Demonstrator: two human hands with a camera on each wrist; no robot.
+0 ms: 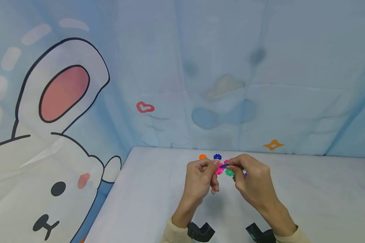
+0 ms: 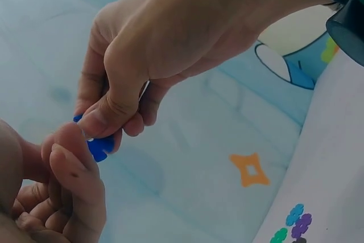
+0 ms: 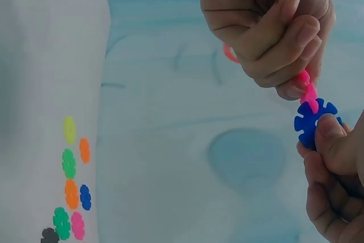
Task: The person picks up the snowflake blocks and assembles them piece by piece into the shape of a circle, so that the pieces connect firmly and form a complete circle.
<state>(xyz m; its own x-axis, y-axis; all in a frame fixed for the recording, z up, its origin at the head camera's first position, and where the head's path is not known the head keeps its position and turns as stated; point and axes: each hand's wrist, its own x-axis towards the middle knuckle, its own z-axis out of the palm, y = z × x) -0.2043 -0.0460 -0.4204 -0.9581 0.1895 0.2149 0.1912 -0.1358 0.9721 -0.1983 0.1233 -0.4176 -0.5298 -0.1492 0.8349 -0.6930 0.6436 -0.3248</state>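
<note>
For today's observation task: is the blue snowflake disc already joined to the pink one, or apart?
Joined, it seems: in the right wrist view the blue disc meets the pink disc edge to edge, right hand pinching blue, left hand pink.

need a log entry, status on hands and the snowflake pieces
Left hand pinches pink disc. Right hand pinches blue disc, slotted edge-on against the pink one. Loose discs lie on table, nothing between the hands.

White tabletop lies bare from 3 to 9 o'clock around the hands. At 12 o'clock, small notched plastic discs lie scattered; the blue cartoon-printed fabric backdrop blocks beyond.
</note>
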